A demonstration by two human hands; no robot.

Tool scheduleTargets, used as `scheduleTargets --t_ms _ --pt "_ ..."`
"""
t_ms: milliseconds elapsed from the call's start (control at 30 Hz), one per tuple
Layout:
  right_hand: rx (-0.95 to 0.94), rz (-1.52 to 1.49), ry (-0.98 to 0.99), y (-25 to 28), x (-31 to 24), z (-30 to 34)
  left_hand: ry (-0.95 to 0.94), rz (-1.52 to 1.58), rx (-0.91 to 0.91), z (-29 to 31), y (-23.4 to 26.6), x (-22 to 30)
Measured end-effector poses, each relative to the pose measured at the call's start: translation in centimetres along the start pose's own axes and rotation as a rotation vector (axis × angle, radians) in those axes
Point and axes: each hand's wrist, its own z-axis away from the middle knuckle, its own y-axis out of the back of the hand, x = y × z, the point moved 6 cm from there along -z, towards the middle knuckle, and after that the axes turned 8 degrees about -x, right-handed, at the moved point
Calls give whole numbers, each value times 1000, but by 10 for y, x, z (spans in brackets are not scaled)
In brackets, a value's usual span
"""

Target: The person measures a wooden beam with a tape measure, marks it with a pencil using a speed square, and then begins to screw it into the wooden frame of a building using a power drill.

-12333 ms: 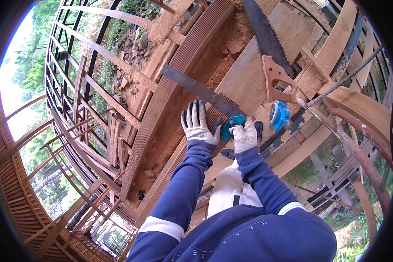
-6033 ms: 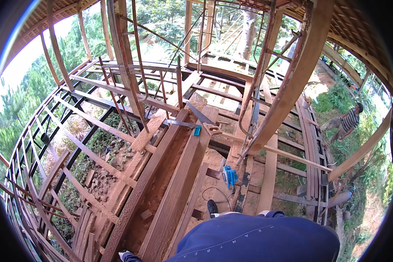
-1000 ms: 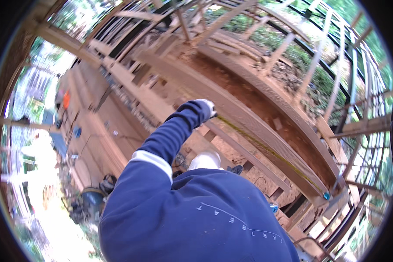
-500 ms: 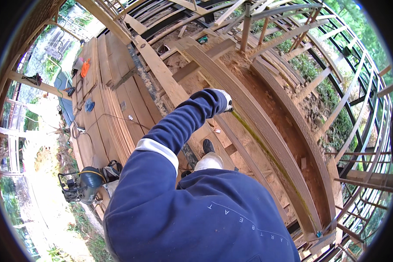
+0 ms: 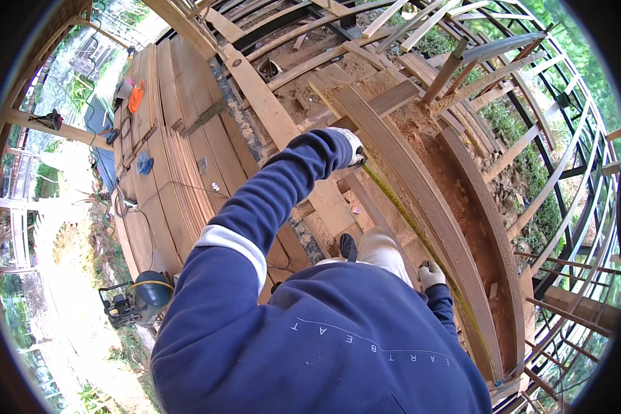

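A yellow tape measure (image 5: 408, 214) lies stretched along the near edge of a long grooved wooden beam (image 5: 421, 181). At its far end my left hand (image 5: 352, 148), in a white and dark work glove, is closed on the tape measure; the fingers are partly hidden. My right hand (image 5: 432, 274), in a pale glove, is curled closed beside the tape's middle stretch. Whatever it holds, if anything, is hidden. The tape runs on past it toward the beam's near end.
A second, curved beam (image 5: 486, 207) lies to the right over reddish sawdust. Stacked boards (image 5: 179, 172) and an air compressor (image 5: 148, 298) are on the left. A wooden post (image 5: 448, 69) and metal railings (image 5: 566, 165) stand at the right. Crosspieces span the floor frame.
My right hand has come into view beside the beam. The view has shifted, and my left hand appears slightly farther left, still at the tape's far end.
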Motion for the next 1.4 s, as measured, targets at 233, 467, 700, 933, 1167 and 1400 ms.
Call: scheduleTargets --t_ms 233,467,700,933,1167,1400 --pt "-324 431 -130 -62 74 -61 30 47 9 -15 2 -46" --pt "-254 331 -30 -125 26 -141 30 -42 -132 -66 9 -112" --pt "-179 152 26 -148 -58 -171 70 -106 -193 -105 48 -157" --pt "-83 124 -139 -114 -125 -134 27 -80 -177 -130 81 -185" --pt "100 -688 -457 -173 -70 -104 -26 -101 -232 -193 87 -228" --pt "87 -34 -366 -260 -42 -91 -259 -31 -298 -251 83 -255"
